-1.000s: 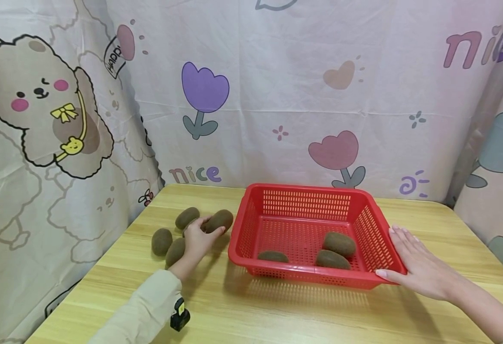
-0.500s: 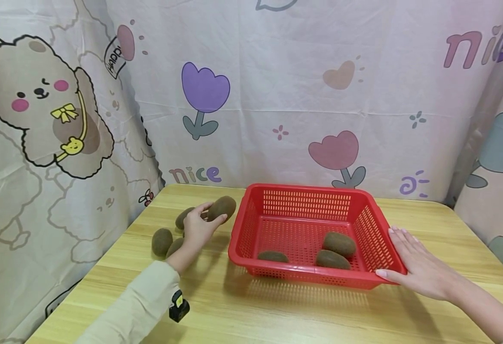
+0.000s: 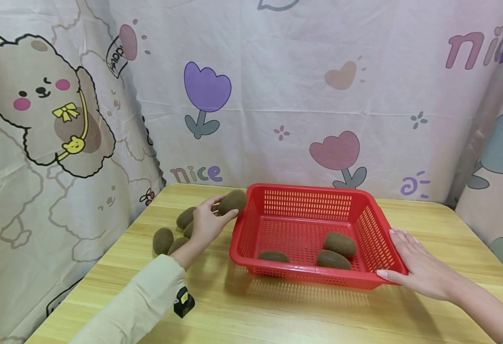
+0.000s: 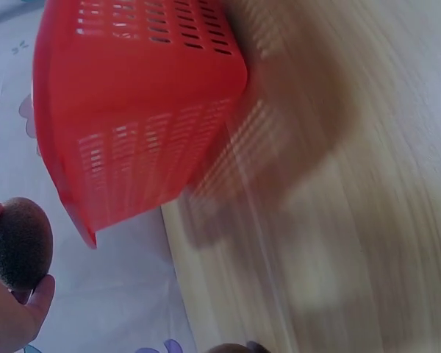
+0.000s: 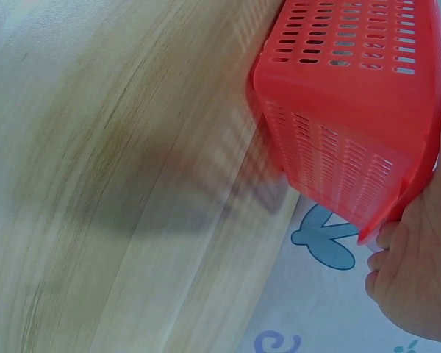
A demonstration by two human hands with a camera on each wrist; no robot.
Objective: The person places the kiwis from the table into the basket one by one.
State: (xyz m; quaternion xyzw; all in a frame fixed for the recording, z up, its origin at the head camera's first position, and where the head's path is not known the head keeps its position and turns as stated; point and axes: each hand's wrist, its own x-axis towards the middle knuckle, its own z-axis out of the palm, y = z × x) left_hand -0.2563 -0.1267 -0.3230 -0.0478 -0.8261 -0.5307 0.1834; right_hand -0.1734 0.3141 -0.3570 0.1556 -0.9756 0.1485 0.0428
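A brown fuzzy kiwi point(image 3: 233, 202) is pinched between the thumb and fingers of my left hand point(image 3: 208, 222), raised beside the left rim of a red plastic basket point(image 3: 315, 270). The left wrist view shows the same kiwi point(image 4: 19, 244) held off the table, apart from the basket wall point(image 4: 140, 95). My right hand point(image 3: 423, 265) rests with straight fingers along the basket's right rim, its thumb at the front corner. Inside the basket lie three kiwis, two touching at the right point(image 3: 340, 244) and one at the front left point(image 3: 273, 256), partly hidden by the rim.
Several more kiwis lie on the wooden table point(image 3: 277, 315) left of the basket, among them one at the far left point(image 3: 163, 241) and one farther back point(image 3: 185, 218); my left hand and arm partly cover others. A patterned cloth point(image 3: 260, 95) hangs behind the table.
My left hand has lifted the kiwi from the group on the table and carried it up and right to the basket's left rim. The right hand stays in place.
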